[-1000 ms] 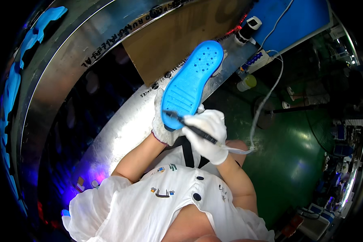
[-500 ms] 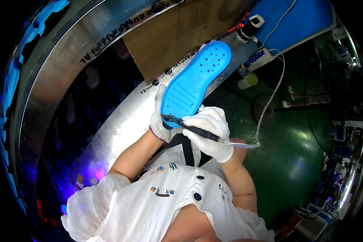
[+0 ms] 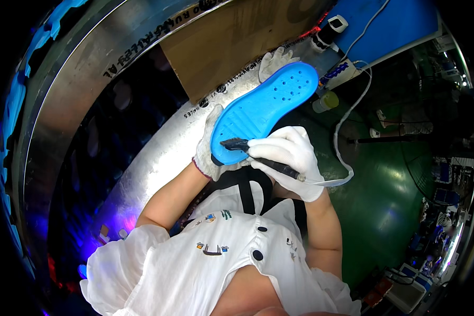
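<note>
A bright blue shoe sole (image 3: 263,113), with round holes at its far end and ridges nearer me, is tilted up and to the right. My left hand (image 3: 207,145), in a whitish glove with a dark-edged cuff, grips its near left end; some of those fingers are hidden beneath it. In my white-gloved right hand (image 3: 295,155) is a black brush (image 3: 235,144) with a pale tube (image 3: 342,176) running from its handle end. The dark bristles lie over the sole's near end; I cannot tell whether they touch it.
A loose white glove (image 3: 275,62) rests on the metal bench (image 3: 158,150) beyond the sole. Brown cardboard (image 3: 216,52) stands behind. To the right are a yellow-lidded container (image 3: 329,100) and a blue surface (image 3: 389,31). Dark shapes lie behind a curved metal rim (image 3: 63,100) at left.
The sole's far end has swung right and slightly nearer, uncovering the loose glove. My right hand has moved right and a little up; the bristles have shifted inward from the sole's near edge.
</note>
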### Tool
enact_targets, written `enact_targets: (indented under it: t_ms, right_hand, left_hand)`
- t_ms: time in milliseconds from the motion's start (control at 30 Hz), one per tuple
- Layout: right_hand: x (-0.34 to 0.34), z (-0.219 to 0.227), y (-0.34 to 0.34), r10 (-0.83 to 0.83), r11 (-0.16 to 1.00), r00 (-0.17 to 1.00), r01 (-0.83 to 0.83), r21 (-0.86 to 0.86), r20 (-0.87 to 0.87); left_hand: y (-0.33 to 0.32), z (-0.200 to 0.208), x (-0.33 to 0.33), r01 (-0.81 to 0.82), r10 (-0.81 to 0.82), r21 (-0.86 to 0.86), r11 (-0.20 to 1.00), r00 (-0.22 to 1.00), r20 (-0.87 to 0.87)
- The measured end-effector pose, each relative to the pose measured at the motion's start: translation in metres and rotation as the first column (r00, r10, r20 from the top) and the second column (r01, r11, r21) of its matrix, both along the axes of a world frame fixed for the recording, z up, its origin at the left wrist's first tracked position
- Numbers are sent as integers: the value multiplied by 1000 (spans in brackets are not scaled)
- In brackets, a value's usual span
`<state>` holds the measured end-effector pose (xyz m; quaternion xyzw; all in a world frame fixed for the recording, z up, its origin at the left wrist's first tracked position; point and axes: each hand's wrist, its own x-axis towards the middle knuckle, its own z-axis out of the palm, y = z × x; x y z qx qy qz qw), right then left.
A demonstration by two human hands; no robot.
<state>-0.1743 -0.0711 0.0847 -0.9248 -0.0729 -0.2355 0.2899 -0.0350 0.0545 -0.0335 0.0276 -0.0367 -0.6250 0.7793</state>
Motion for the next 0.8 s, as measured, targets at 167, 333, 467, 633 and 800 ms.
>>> enact_targets:
  t_ms: [167,333,467,633,800]
  right_hand:
    - [-4,-6,2,110,994,991,-109,16,-79]
    - [-5,4,-4,88,981,987,-61,185,-138]
    - [-10,4,1,191,956,952,-125,266,-238]
    - [-2,4,5,136,943,975,-72,326,-176]
    - [-12,10,-2,149,937,954,-52,347,-262]
  left_hand:
    - [1,11,9,-78,23,91,993,872,489]
    - [2,5,23,124,-169,161,979,937,306]
    - [7,27,27,139,-233,349,927,941,244]
    - [1,0,40,49,-189,483,874,951,246]
    - [2,7,49,-3,-194,500,866,920,341]
